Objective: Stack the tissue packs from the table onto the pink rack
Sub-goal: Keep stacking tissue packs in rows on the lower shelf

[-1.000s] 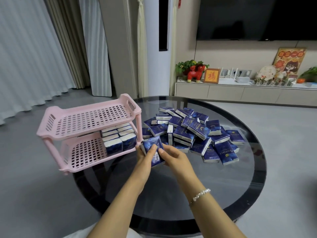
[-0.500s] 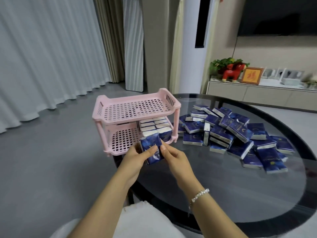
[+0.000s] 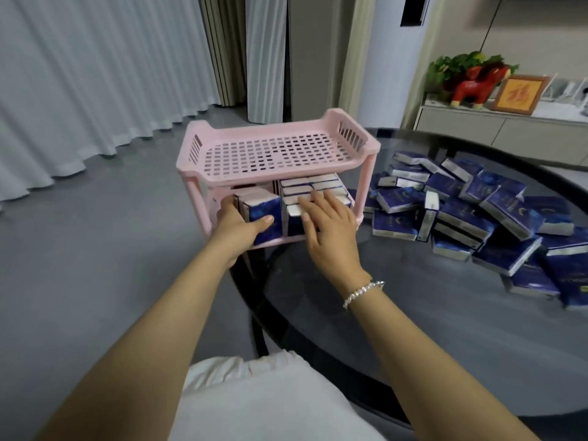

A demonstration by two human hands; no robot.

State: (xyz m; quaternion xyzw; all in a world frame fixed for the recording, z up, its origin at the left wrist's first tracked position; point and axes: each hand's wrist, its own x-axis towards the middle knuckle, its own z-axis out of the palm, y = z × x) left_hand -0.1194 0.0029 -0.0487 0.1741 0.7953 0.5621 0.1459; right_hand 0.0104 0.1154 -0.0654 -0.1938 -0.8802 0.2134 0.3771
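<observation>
Gripping an upright blue-and-white tissue pack [image 3: 262, 214] on the pink perforated plastic rack's [image 3: 273, 151] lower shelf, left hand [image 3: 237, 229] works beside flat-fingered right hand [image 3: 331, 224] resting on packed rows [image 3: 313, 189], loose pile [image 3: 477, 214] rightward on dark round glass table [image 3: 413, 313].

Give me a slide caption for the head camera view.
Left hand sets tissue packs on the pink rack's lower shelf; right hand steadies the stack.

your way into the pink rack [image 3: 276, 147] is its front opening under the bare top shelf, where upright packs [image 3: 313, 189] fill the right half, while loose packs [image 3: 471, 214] crowd the glass table [image 3: 381, 313] beside it
</observation>
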